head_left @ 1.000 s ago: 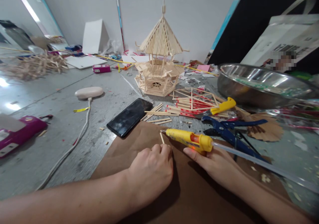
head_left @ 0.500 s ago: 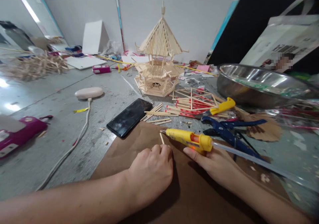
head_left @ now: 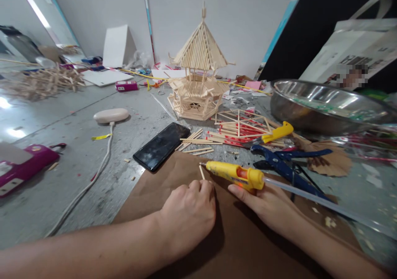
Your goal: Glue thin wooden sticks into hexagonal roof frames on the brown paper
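Observation:
My left hand [head_left: 187, 213] rests knuckles-up on a brown paper sheet [head_left: 235, 246] and pinches a short wooden stick [head_left: 201, 172] that points up and away. My right hand [head_left: 269, 206] grips a yellow glue gun [head_left: 235, 174] with a clear glue rod [head_left: 325, 204] trailing to the right. The gun's nozzle sits just beside the stick's top end. A few loose sticks [head_left: 195, 142] lie just beyond the paper.
A stick-built pagoda model [head_left: 198, 76] stands at the back centre. Close by are a black phone [head_left: 161, 146], blue pliers [head_left: 285, 163], a yellow-handled cutter [head_left: 276, 132], a stick frame over red-marked sticks [head_left: 238, 128], a steel bowl [head_left: 325, 105], a white cable [head_left: 93, 175] and a magenta device [head_left: 21, 163].

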Demonstrator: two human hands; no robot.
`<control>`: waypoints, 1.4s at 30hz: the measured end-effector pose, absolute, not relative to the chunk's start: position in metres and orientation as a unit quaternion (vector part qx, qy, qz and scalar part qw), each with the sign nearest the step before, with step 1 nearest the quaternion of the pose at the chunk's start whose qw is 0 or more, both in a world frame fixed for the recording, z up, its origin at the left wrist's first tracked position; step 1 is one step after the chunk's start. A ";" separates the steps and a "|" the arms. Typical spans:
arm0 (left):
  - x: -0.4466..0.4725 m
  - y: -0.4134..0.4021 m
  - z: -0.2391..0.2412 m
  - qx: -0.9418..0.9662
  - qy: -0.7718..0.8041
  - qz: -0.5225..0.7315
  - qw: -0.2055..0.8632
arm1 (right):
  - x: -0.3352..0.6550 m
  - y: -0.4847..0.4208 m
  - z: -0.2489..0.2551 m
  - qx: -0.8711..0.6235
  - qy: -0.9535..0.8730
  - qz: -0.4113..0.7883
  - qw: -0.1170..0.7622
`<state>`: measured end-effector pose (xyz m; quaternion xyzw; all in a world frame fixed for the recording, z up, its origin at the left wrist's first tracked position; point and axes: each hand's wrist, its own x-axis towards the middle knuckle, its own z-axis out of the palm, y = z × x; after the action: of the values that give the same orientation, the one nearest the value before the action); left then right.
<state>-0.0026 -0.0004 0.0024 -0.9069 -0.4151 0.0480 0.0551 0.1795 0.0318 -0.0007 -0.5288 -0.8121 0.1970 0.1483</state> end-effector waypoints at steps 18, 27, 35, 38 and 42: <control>-0.003 -0.001 0.002 -0.907 -0.413 0.060 0.060 | 0.180 0.031 -0.003 -0.520 -0.818 0.185 0.162; -0.002 0.000 0.001 -0.908 -0.413 0.035 0.061 | 0.180 0.030 -0.002 -0.526 -0.818 0.184 0.143; -0.003 -0.001 0.003 -0.907 -0.415 0.040 0.052 | 0.180 0.031 -0.002 -0.521 -0.818 0.197 0.145; -0.003 0.000 0.003 -0.907 -0.415 0.045 0.052 | 0.180 0.031 -0.002 -0.521 -0.816 0.201 0.149; -0.003 0.000 0.002 -0.908 -0.414 0.042 0.053 | 0.180 0.031 0.000 -0.527 -0.813 0.199 0.146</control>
<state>-0.0033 0.0004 0.0020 -0.9077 -0.4141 0.0415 0.0530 0.1800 0.0309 -0.0003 -0.5271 -0.8133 0.1987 0.1458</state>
